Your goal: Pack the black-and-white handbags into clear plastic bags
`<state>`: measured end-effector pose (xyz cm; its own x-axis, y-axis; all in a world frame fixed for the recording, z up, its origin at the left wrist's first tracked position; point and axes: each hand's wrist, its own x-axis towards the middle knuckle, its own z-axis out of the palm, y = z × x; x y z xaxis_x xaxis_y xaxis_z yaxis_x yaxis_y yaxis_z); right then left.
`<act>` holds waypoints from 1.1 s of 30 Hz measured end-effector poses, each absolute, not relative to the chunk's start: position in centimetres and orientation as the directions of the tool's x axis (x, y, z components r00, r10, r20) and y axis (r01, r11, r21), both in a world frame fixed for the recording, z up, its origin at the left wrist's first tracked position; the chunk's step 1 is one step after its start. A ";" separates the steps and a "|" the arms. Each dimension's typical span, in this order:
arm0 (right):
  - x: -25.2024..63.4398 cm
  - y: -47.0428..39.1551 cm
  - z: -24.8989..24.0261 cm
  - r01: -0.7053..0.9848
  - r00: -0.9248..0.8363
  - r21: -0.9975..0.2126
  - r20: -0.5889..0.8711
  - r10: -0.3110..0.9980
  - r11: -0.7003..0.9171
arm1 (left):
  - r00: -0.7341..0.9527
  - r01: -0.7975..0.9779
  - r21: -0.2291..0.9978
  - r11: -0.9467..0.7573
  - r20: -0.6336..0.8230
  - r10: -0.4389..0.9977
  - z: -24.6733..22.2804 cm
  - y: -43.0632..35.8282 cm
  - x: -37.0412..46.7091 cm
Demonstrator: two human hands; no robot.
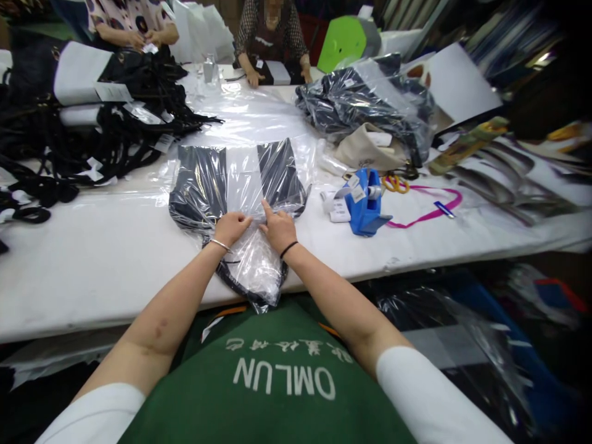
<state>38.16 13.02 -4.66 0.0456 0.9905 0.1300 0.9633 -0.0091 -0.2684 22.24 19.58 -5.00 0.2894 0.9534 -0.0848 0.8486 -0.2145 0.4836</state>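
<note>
A black bag (203, 179) with a white paper band (243, 176) round its middle lies inside a clear plastic bag (259, 262) at the table's front edge. The plastic's lower end and a black strap hang toward me. My left hand (232, 228) is closed on the plastic just below the band. Beside it, my right hand (279, 227) rests on the plastic with its index finger stretched forward and its thumb apart. Right of the bag stands a blue tape dispenser (364, 206) with white labels.
Black bags with straps (124, 123) are heaped at the left. Plastic-wrapped bags (361, 98) and a beige pouch (370, 148) lie at the back right, near a pink strap (425, 216). Two people work across the white table (92, 259).
</note>
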 end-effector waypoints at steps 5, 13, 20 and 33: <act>40.1 13.0 -4.0 0.963 0.122 -0.260 0.166 0.979 -0.075 | 0.281 0.866 0.451 -0.217 -0.078 0.957 -5.4 19.3 22.3; 41.4 13.4 -2.6 0.835 0.007 -0.550 0.042 0.999 0.017 | 0.284 0.870 0.436 -0.230 -0.063 0.957 -5.4 19.2 22.3; 37.8 18.4 -0.9 0.991 0.026 -0.120 -0.222 0.975 -0.054 | 0.294 0.893 0.368 -0.259 -0.042 0.955 -5.5 18.6 22.3; 39.4 11.5 -5.4 0.936 -0.280 -0.190 0.115 0.953 0.297 | 0.288 0.919 0.281 -0.275 -0.004 0.958 -6.2 18.0 22.5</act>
